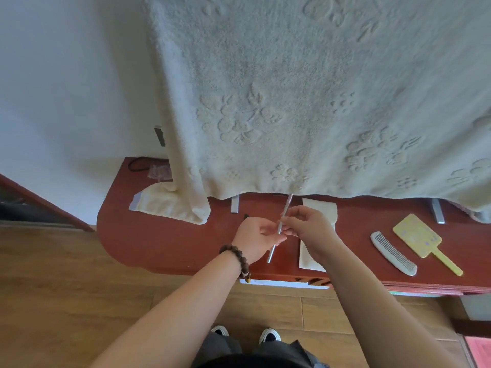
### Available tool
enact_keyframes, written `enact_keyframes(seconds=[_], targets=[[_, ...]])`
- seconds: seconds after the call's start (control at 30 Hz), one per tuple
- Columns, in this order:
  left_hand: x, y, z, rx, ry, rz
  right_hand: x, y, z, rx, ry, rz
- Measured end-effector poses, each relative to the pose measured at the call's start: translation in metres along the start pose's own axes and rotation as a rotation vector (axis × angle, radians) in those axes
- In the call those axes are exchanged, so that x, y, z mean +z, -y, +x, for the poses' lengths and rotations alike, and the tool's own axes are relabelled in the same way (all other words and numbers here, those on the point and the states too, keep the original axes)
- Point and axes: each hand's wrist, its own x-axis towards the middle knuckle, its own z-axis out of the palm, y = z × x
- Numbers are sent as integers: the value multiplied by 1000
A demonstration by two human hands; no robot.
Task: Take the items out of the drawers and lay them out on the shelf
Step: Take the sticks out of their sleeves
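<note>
A thin silver pen-like stick is held slanted above the red-brown shelf. My left hand, with a bead bracelet on its wrist, and my right hand both pinch the stick near its middle. A white folded cloth lies on the shelf under my right hand. Further right lie a white comb and a yellow hand mirror. A drawer below the shelf edge stands slightly pulled out.
A large cream towel hangs over the back of the shelf, its corner resting on the left part. A black cord and a small clear bag lie at the far left. Two metal brackets stand by the towel's hem. Wooden floor lies below.
</note>
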Motion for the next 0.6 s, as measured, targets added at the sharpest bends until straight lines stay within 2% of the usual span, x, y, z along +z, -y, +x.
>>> enact_keyframes(seconds=[0.23, 0.5, 0.6], targets=[[5, -3, -6, -65, 43, -134, -11, 6, -5, -39, -34, 185], [2, 0, -10, -72, 44, -76, -7, 8, -2, -59, 23, 118], [2, 6, -14, -89, 73, 17, -17, 20, 10, -74, -54, 263]])
